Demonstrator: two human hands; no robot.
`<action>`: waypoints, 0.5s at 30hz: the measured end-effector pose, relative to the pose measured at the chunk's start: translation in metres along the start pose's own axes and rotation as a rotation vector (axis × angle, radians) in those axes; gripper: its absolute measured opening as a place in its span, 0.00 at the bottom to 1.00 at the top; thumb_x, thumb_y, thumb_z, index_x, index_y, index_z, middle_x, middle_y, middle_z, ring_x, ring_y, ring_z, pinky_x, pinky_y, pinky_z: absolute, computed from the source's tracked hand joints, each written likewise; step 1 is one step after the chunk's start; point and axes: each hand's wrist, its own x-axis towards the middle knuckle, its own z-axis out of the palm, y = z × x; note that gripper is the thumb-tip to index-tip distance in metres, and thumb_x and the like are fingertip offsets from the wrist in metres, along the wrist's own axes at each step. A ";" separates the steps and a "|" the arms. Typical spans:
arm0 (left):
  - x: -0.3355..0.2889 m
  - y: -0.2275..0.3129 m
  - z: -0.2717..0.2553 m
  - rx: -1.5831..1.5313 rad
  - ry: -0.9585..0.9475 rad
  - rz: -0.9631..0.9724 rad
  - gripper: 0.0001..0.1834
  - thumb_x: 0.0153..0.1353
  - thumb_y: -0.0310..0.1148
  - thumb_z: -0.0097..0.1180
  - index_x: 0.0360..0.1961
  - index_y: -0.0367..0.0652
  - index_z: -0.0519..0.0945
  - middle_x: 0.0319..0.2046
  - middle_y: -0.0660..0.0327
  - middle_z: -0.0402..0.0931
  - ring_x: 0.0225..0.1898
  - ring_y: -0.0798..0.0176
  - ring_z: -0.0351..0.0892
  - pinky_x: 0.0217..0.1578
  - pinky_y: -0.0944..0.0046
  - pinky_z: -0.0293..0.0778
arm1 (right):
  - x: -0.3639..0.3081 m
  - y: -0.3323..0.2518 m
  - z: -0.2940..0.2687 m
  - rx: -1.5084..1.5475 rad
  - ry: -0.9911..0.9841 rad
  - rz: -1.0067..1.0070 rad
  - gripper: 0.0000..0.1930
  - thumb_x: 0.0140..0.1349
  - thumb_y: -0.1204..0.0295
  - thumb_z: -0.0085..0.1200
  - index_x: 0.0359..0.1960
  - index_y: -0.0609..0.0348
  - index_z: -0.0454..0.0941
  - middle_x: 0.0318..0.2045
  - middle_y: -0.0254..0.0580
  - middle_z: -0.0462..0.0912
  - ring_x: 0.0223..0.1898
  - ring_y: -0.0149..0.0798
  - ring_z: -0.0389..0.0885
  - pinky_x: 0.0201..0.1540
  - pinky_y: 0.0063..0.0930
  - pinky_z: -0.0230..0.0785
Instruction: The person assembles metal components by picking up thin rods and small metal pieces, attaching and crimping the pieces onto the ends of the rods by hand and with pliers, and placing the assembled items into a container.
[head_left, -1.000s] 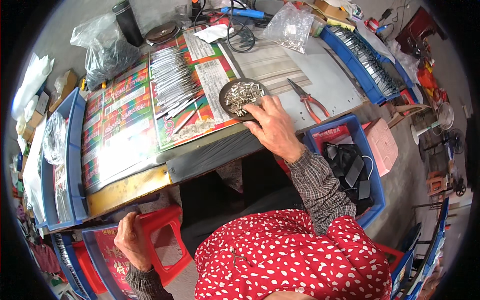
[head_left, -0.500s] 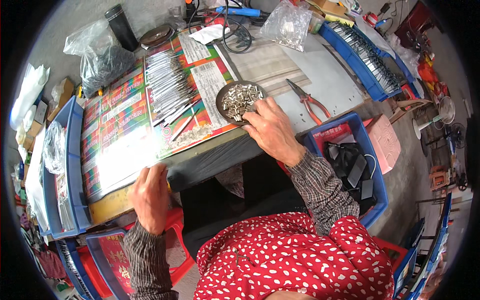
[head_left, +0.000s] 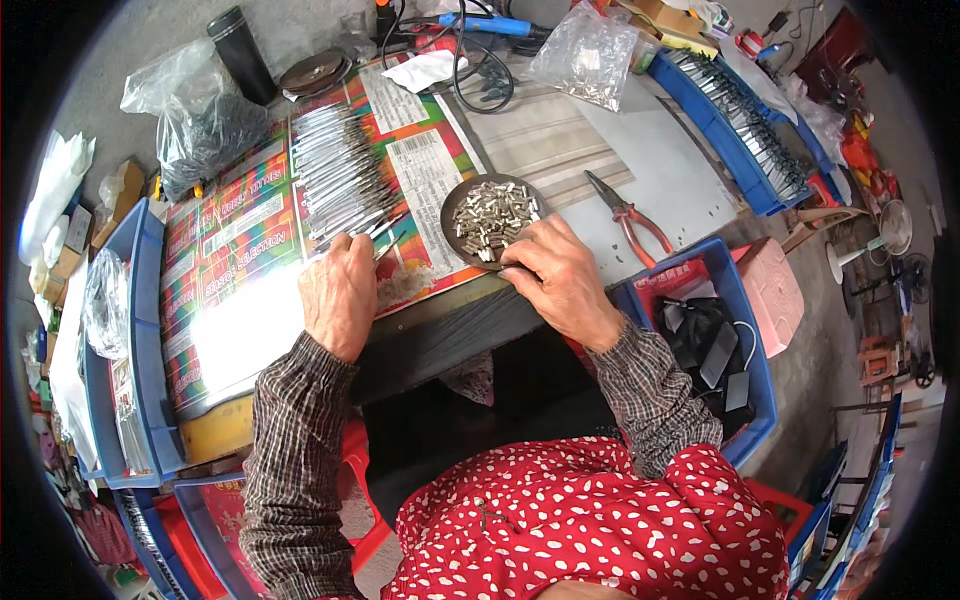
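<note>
My left hand [head_left: 340,297] is over the table's front edge, fingers curled together beside the near ends of the thin metal rods [head_left: 338,165]. Whatever it may hold is hidden by the fingers. A round dark dish [head_left: 452,240] full of short metal tubes [head_left: 492,212] sits near the front edge. At its near right rim is my right hand [head_left: 568,278], thumb and fingers drawn together over the edge of the tubes. I cannot make out what is between those fingertips. Several loose rods lie askew near my left hand, by a patch of small pale bits [head_left: 405,285].
Red-handled pliers [head_left: 632,220] lie right of the dish. Blue trays stand at the left [head_left: 148,340] and far right [head_left: 725,130]. A blue bin [head_left: 757,375] sits below the table's right side. Clear bags [head_left: 590,55], a black cylinder [head_left: 241,55] and dark cables [head_left: 458,75] fill the back.
My left hand has moved up and right from the table's front edge to the near ends of the rods. My right hand stays at the dish. The whole view has shifted slightly.
</note>
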 end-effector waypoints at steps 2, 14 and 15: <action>0.001 -0.001 0.004 -0.014 0.028 0.022 0.05 0.53 0.27 0.55 0.29 0.40 0.73 0.26 0.52 0.72 0.28 0.46 0.74 0.28 0.51 0.69 | -0.001 0.000 0.001 0.028 0.023 0.018 0.08 0.46 0.79 0.61 0.30 0.61 0.77 0.30 0.42 0.75 0.36 0.44 0.72 0.38 0.35 0.66; -0.022 0.009 -0.008 -0.370 0.156 0.043 0.07 0.52 0.19 0.55 0.31 0.36 0.71 0.23 0.50 0.76 0.23 0.50 0.77 0.25 0.60 0.71 | -0.016 -0.019 -0.011 0.305 0.096 0.112 0.08 0.49 0.80 0.59 0.33 0.60 0.77 0.29 0.41 0.75 0.35 0.43 0.75 0.38 0.32 0.69; -0.027 0.016 -0.012 -0.368 0.159 0.044 0.07 0.52 0.19 0.55 0.31 0.36 0.71 0.23 0.50 0.76 0.23 0.50 0.77 0.25 0.60 0.71 | -0.017 -0.022 -0.013 0.351 0.076 0.143 0.08 0.49 0.81 0.59 0.33 0.60 0.78 0.30 0.41 0.75 0.35 0.41 0.75 0.38 0.31 0.69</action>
